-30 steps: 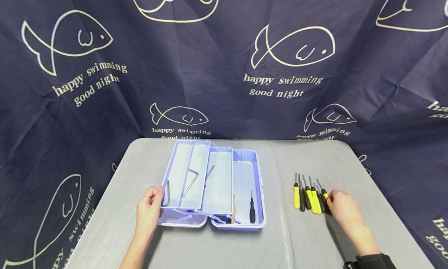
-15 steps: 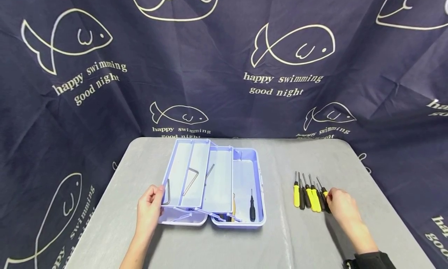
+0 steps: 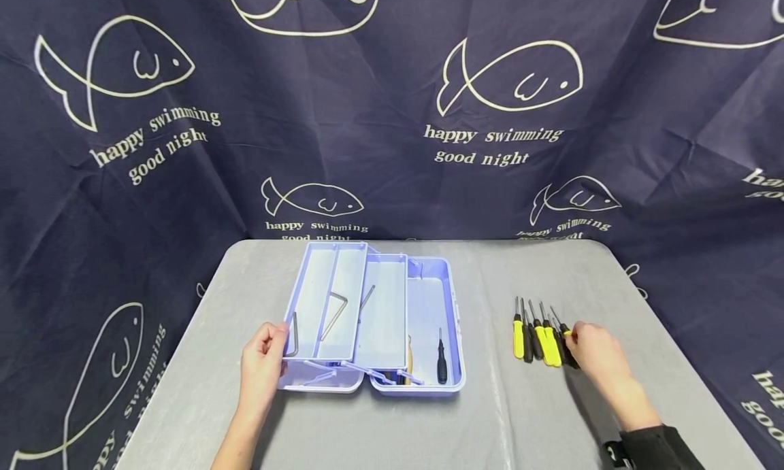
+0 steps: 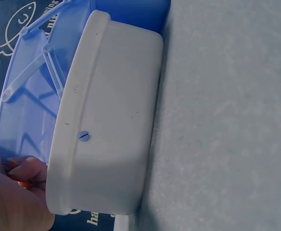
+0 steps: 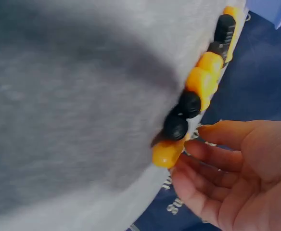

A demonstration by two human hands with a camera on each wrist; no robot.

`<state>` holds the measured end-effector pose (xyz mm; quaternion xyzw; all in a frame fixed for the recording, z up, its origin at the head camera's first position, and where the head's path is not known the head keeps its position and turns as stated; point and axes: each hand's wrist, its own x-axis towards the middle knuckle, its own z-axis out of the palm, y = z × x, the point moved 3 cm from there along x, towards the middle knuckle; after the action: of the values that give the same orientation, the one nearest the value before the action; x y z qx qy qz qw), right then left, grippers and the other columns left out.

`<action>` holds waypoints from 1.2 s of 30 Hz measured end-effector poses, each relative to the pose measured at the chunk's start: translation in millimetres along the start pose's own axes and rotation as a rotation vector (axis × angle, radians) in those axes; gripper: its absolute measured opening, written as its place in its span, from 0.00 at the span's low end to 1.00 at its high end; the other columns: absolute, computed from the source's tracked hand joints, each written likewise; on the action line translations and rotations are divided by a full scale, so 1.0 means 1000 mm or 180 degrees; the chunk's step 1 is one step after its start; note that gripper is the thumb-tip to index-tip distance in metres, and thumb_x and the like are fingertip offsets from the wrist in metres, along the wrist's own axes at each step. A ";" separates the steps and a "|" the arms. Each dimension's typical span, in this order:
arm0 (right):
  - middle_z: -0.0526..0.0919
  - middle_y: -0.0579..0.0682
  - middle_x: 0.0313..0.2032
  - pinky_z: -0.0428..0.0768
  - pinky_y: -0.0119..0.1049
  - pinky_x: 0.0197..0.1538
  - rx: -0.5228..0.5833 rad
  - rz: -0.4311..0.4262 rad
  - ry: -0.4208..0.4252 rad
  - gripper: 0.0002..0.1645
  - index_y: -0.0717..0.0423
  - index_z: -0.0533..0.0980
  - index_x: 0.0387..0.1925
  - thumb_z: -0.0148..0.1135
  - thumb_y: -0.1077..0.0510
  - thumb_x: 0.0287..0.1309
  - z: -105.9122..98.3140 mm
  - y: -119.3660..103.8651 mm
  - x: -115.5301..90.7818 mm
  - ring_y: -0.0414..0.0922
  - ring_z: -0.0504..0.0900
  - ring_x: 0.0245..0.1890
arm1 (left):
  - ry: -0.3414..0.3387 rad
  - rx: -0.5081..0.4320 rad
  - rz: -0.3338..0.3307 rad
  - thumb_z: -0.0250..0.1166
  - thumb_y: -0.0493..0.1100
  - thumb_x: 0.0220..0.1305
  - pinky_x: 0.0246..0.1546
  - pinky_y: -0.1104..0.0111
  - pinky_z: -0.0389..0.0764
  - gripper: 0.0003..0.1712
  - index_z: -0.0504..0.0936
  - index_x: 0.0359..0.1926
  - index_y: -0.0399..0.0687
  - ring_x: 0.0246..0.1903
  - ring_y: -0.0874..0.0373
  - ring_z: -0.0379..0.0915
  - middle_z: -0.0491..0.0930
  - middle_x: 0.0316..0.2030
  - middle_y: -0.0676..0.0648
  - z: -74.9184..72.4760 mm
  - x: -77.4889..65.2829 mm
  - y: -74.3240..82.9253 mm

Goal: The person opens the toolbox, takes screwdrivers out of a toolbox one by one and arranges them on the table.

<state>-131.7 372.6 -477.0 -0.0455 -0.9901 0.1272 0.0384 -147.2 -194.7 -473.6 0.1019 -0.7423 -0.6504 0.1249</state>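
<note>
A light purple toolbox stands with its cantilever trays spread to the left. The left hand grips the top tray at its near left edge. L-shaped hex keys lie in the trays. A small black screwdriver lies in the bottom compartment beside something tan, partly hidden. Several yellow and black screwdrivers lie side by side on the right, tips away. At the right end of that row the right hand touches a yellow handle, fingers fairly straight, thumb apart.
Both hands work over a grey table. Behind it hangs a dark blue curtain with white fish and lettering. In the left wrist view the toolbox lid lies beside the left hand.
The right hand has moved slightly left and away from the person, against the row of screwdrivers. The left hand stays at the tray edge.
</note>
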 end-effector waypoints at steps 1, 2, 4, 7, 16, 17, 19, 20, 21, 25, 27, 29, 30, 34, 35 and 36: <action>0.77 0.60 0.25 0.76 0.61 0.31 -0.0029 -0.0003 -0.0018 0.10 0.62 0.73 0.27 0.62 0.65 0.64 -0.002 -0.003 0.001 0.63 0.79 0.26 | 0.0000 0.0002 0.0003 0.58 0.38 0.77 0.12 0.75 0.64 0.19 0.68 0.26 0.38 0.10 0.66 0.58 0.61 0.12 0.57 0.000 0.000 0.000; 0.77 0.60 0.25 0.77 0.61 0.32 -0.0058 -0.0010 -0.0033 0.10 0.62 0.73 0.27 0.62 0.64 0.64 -0.004 -0.007 0.001 0.64 0.79 0.26 | 0.0002 0.0011 0.0009 0.59 0.38 0.77 0.12 0.75 0.64 0.19 0.68 0.26 0.38 0.10 0.66 0.58 0.61 0.12 0.57 0.000 0.000 0.000; 0.77 0.61 0.26 0.77 0.62 0.31 -0.0095 -0.0023 -0.0016 0.10 0.62 0.73 0.28 0.61 0.64 0.65 -0.010 -0.016 0.002 0.66 0.80 0.27 | 0.0003 0.0026 0.0017 0.59 0.38 0.76 0.12 0.75 0.64 0.18 0.69 0.26 0.38 0.10 0.66 0.58 0.61 0.12 0.57 0.000 0.000 0.000; 0.78 0.58 0.25 0.77 0.60 0.30 -0.0083 -0.0157 0.0064 0.09 0.61 0.74 0.28 0.62 0.64 0.64 -0.020 -0.037 0.006 0.61 0.80 0.25 | 0.0005 0.0047 0.0023 0.59 0.38 0.76 0.12 0.75 0.63 0.18 0.69 0.26 0.38 0.10 0.66 0.58 0.60 0.11 0.57 0.000 0.001 0.000; 0.80 0.48 0.22 0.78 0.53 0.28 0.0090 -0.0720 0.0352 0.08 0.55 0.77 0.29 0.66 0.62 0.63 -0.053 -0.127 0.024 0.51 0.80 0.23 | -0.0021 0.0060 0.0038 0.59 0.39 0.76 0.12 0.75 0.63 0.18 0.69 0.27 0.38 0.10 0.66 0.58 0.61 0.11 0.57 0.001 0.003 0.002; 0.80 0.47 0.22 0.78 0.52 0.28 0.0094 -0.0773 0.0343 0.08 0.55 0.77 0.29 0.66 0.62 0.64 -0.055 -0.137 0.026 0.50 0.80 0.23 | -0.0029 0.0069 0.0053 0.59 0.39 0.76 0.12 0.75 0.63 0.18 0.69 0.26 0.38 0.10 0.66 0.59 0.61 0.11 0.57 0.001 0.003 0.002; 0.80 0.47 0.22 0.78 0.51 0.28 0.0094 -0.0888 0.0318 0.08 0.54 0.77 0.28 0.67 0.61 0.64 -0.058 -0.158 0.031 0.50 0.80 0.23 | -0.0054 0.0074 0.0081 0.59 0.39 0.76 0.12 0.75 0.63 0.18 0.69 0.26 0.38 0.10 0.66 0.59 0.61 0.11 0.58 0.002 0.004 0.001; 0.82 0.48 0.22 0.79 0.50 0.28 0.0101 -0.0946 0.0289 0.08 0.54 0.77 0.28 0.67 0.61 0.64 -0.059 -0.168 0.033 0.50 0.81 0.23 | -0.0059 0.0075 0.0093 0.59 0.39 0.76 0.12 0.75 0.64 0.18 0.69 0.26 0.38 0.10 0.66 0.59 0.61 0.11 0.58 0.002 0.004 0.001; 0.83 0.49 0.23 0.80 0.50 0.28 0.0102 -0.1005 0.0260 0.08 0.55 0.77 0.29 0.67 0.61 0.64 -0.059 -0.178 0.035 0.50 0.82 0.24 | -0.0062 0.0075 0.0099 0.59 0.38 0.76 0.12 0.75 0.64 0.18 0.69 0.26 0.38 0.10 0.66 0.59 0.61 0.11 0.58 0.003 0.004 0.001; 0.87 0.52 0.27 0.84 0.49 0.32 0.0053 -0.1239 0.0011 0.07 0.56 0.78 0.30 0.67 0.60 0.64 -0.054 -0.216 0.047 0.52 0.86 0.28 | -0.0008 0.0054 0.0075 0.59 0.37 0.76 0.12 0.75 0.63 0.18 0.68 0.26 0.38 0.10 0.66 0.59 0.61 0.11 0.57 0.002 0.003 0.000; 0.86 0.52 0.28 0.84 0.47 0.33 -0.0036 -0.1403 -0.0176 0.07 0.56 0.78 0.30 0.68 0.61 0.63 -0.049 -0.233 0.052 0.51 0.86 0.28 | 0.0027 0.0062 0.0065 0.59 0.37 0.75 0.12 0.75 0.63 0.18 0.69 0.26 0.38 0.10 0.66 0.59 0.61 0.11 0.57 0.001 0.002 0.001; 0.84 0.50 0.26 0.82 0.44 0.32 -0.0106 -0.1508 -0.0455 0.07 0.56 0.78 0.28 0.69 0.63 0.61 -0.043 -0.247 0.056 0.49 0.83 0.27 | 0.0045 0.0084 0.0065 0.59 0.38 0.75 0.12 0.75 0.63 0.18 0.69 0.26 0.38 0.10 0.66 0.59 0.62 0.11 0.57 -0.001 0.001 0.001; 0.82 0.49 0.25 0.81 0.43 0.32 -0.0157 -0.1549 -0.0609 0.08 0.55 0.78 0.27 0.69 0.63 0.60 -0.039 -0.253 0.057 0.47 0.81 0.26 | 0.0046 0.0099 0.0072 0.59 0.38 0.75 0.12 0.75 0.64 0.18 0.69 0.26 0.38 0.10 0.66 0.59 0.62 0.11 0.57 -0.001 0.001 0.001; 0.80 0.47 0.21 0.78 0.37 0.28 -0.0274 -0.1561 -0.1267 0.12 0.55 0.77 0.21 0.68 0.66 0.57 -0.022 -0.272 0.058 0.45 0.81 0.22 | 0.0026 0.0161 0.0075 0.60 0.39 0.76 0.13 0.75 0.64 0.18 0.69 0.26 0.38 0.10 0.66 0.60 0.62 0.11 0.57 -0.002 0.000 0.000; 0.80 0.48 0.21 0.78 0.35 0.27 -0.0309 -0.1535 -0.1430 0.13 0.55 0.76 0.20 0.68 0.66 0.57 -0.016 -0.276 0.057 0.47 0.83 0.21 | 0.0016 0.0171 0.0074 0.60 0.39 0.76 0.13 0.75 0.64 0.18 0.69 0.26 0.38 0.10 0.65 0.60 0.61 0.11 0.57 -0.002 -0.001 -0.001; 0.81 0.49 0.20 0.77 0.33 0.26 -0.0342 -0.1480 -0.1596 0.14 0.55 0.76 0.19 0.68 0.66 0.58 -0.011 -0.279 0.057 0.48 0.85 0.21 | 0.0010 0.0191 0.0077 0.60 0.39 0.76 0.13 0.75 0.64 0.18 0.69 0.26 0.39 0.10 0.65 0.60 0.61 0.11 0.57 -0.003 -0.001 -0.001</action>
<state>-209.7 112.6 -391.5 0.2120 -0.9579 0.0700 -0.1806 -145.4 -196.9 -474.4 0.0976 -0.7624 -0.6261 0.1308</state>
